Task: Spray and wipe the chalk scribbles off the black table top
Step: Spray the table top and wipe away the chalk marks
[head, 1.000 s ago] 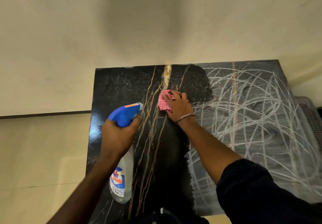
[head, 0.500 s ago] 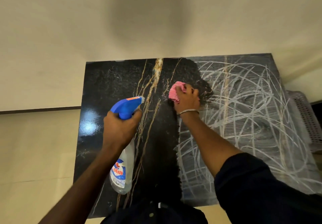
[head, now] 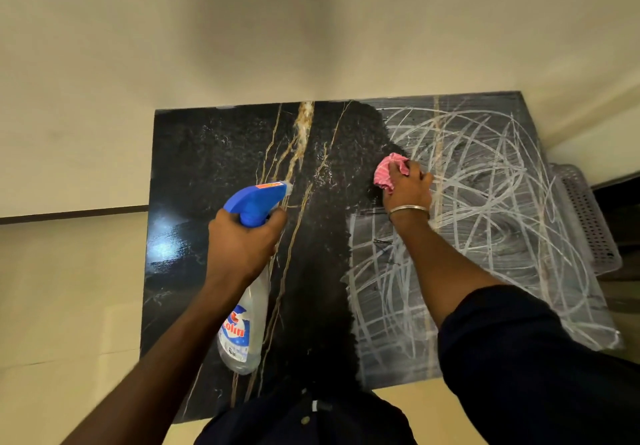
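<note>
**Head view: cloth at the chalk's edge, bottle over the clean half**

Nearest, a dark sleeve [head: 519,358] covers the right upper arm. The left hand [head: 242,243] grips a spray bottle [head: 247,323] by its neck, with the blue nozzle pointing far and the clear body hanging toward the near edge, above the table [head: 207,153]. The table's left half is shiny black with gold veins. Farther out, the right hand [head: 408,191], with a bangle [head: 408,209] at the wrist, presses a bunched pink cloth [head: 389,172] on the top, where the clean part meets the scribbles [head: 485,219]. White scribbles cover the right half, near edge to far. A perforated basket [head: 588,216] sits just beside the right edge. A cream wall [head: 242,28] stands beyond.
</note>
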The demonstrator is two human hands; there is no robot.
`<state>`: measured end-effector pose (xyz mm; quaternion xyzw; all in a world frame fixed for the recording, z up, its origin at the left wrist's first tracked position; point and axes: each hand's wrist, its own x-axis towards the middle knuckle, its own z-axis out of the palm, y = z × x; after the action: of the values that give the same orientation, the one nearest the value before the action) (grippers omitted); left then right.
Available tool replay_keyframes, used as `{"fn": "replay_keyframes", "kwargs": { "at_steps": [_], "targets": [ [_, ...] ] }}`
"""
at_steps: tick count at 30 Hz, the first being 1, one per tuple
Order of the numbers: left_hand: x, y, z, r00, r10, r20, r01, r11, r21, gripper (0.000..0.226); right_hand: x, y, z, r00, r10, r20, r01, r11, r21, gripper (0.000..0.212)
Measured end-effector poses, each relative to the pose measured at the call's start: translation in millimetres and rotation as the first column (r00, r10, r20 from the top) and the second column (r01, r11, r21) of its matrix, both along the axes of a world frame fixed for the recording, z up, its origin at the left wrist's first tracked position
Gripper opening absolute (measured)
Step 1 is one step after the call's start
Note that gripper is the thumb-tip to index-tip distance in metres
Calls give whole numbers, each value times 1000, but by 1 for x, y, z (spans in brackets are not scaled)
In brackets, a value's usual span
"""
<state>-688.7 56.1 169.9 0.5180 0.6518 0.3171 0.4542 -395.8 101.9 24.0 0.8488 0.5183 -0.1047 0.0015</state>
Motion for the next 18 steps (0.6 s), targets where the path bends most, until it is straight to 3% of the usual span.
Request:
{"fn": "replay_keyframes", "kwargs": {
  "at_steps": [3, 7, 11, 15, 18],
  "targets": [
    [-3, -2, -2, 1000, -20, 12, 19, 999, 26, 15, -41, -3, 3, 998, -49, 26, 48, 999, 5, 64],
    [-7, -4, -6, 999, -39, 26, 38, 999, 14, 8, -96, -19, -1, 966, 258, 24, -257, 966, -30, 69],
    [-10, -5, -8, 998, -59, 30, 59, 998, 21, 13, -76, -36, -2, 894, 447, 16, -446, 894, -45, 72],
    [-14, -8, -4, 998, -54, 13, 54, 998, 28, 8, -14, -47, -1, 988, 153, 18, -153, 988, -1, 64],
    [-16, -12, -4, 1000, -26, -6, 26, 999, 21, 8, 10, -44, 0, 999, 4, 40, -5, 1000, 11, 63]
  ]
}}
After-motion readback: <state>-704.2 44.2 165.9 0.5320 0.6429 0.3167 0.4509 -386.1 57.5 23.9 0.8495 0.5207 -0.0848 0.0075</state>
